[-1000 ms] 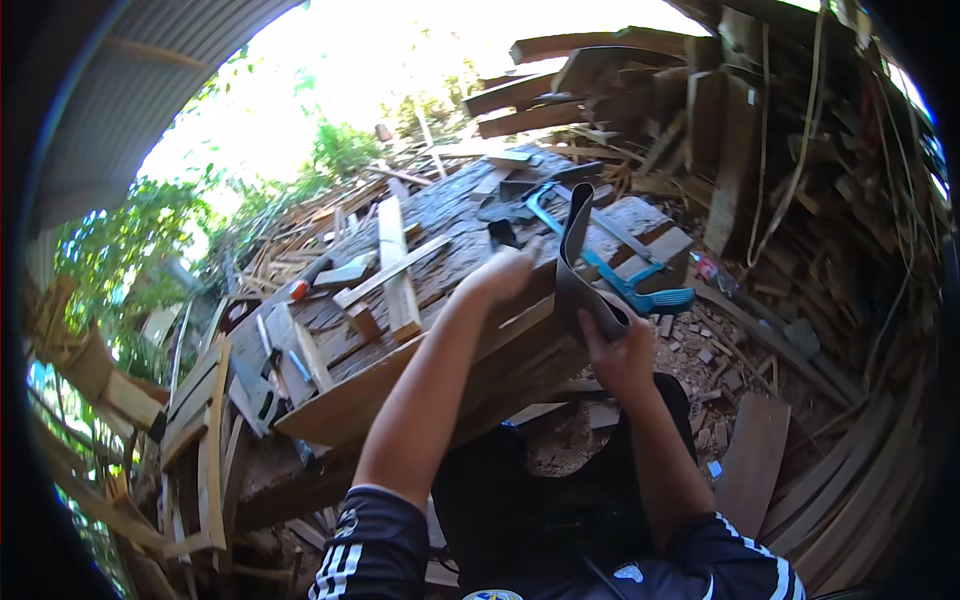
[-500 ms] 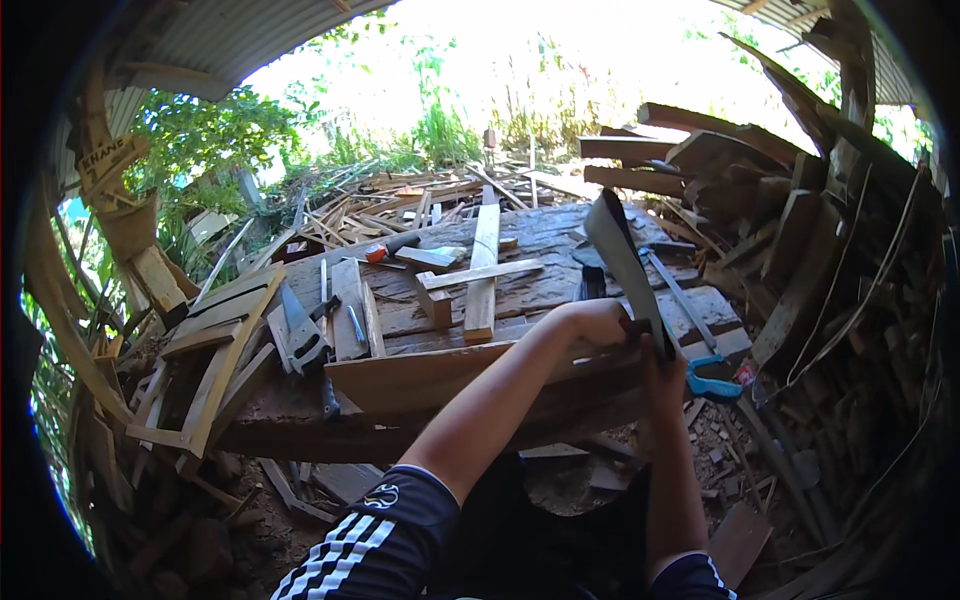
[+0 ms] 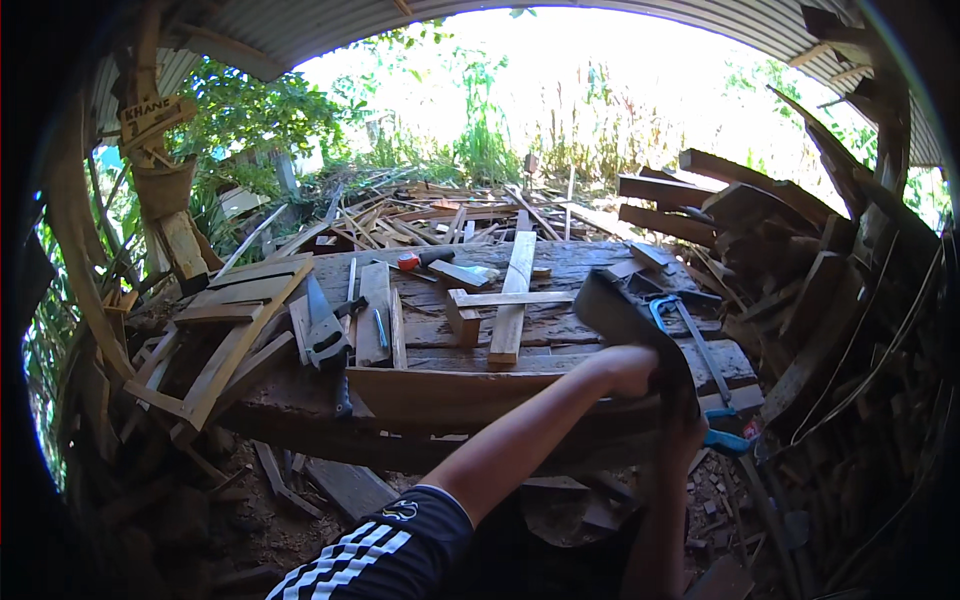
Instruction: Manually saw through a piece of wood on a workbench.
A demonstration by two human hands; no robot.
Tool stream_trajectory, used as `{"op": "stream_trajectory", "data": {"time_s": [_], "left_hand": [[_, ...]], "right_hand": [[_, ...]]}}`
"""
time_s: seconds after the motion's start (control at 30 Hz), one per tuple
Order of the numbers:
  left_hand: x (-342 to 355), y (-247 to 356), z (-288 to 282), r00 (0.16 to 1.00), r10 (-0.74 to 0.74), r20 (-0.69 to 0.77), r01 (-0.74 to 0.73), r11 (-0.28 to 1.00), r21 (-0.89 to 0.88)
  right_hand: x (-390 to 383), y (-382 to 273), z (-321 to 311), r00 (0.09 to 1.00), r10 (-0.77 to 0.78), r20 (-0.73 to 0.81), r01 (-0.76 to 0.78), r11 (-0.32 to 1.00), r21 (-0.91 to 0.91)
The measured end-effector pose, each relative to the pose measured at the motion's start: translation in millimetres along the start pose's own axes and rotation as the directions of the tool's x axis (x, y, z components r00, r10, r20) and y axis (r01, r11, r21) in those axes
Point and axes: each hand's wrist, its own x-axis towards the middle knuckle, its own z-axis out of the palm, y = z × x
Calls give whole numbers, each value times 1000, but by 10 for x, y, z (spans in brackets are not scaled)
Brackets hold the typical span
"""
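Note:
My left hand (image 3: 628,368) grips a long, dark, bendy strip (image 3: 625,315), which curves away from me over the bench's near edge. Lower down, my right hand (image 3: 680,432) holds the same strip, its fingers partly in shadow. Just right of the strip lies a teal bow saw (image 3: 700,350) on the rough plank bench (image 3: 415,333). Crossed pale boards (image 3: 512,325) rest in the middle, with a red and black tool (image 3: 410,261) behind them. A handsaw (image 3: 325,330) lies among narrow boards to the left.
A wooden frame (image 3: 225,375) leans on the bench's left end. Stacked timber (image 3: 790,240) crowds the right, near hanging cords and posts. Loose offcuts (image 3: 420,210) are heaped behind the bench, with plants beyond. Scraps (image 3: 330,485) litter the ground below, under a corrugated roof (image 3: 250,30).
My view has lifted and swung level. My left hand has moved onto the strip above my right hand, and the strip's top has tipped forward and left from upright.

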Motion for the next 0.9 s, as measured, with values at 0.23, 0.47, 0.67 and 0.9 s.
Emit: {"op": "stream_trajectory", "data": {"time_s": [0.23,0.47,0.67,0.9], "left_hand": [[-86,73,-51,993,55,-100,-55,998,-1],[-14,78,-9,998,51,-47,-49,998,46],[292,-324,364,927,248,-281,-240,969,64],[30,40,63,973,152,-171,-160,987,-29]], "right_hand": [[383,-50,211,961,261,86,-219,917,-332],[-152,314,-359,931,-330,157,357,732,-581],[545,1468,-253,897,-395,197,416,606,-678],[771,3047,-572,988,-121,95,152,873,-463]]}}
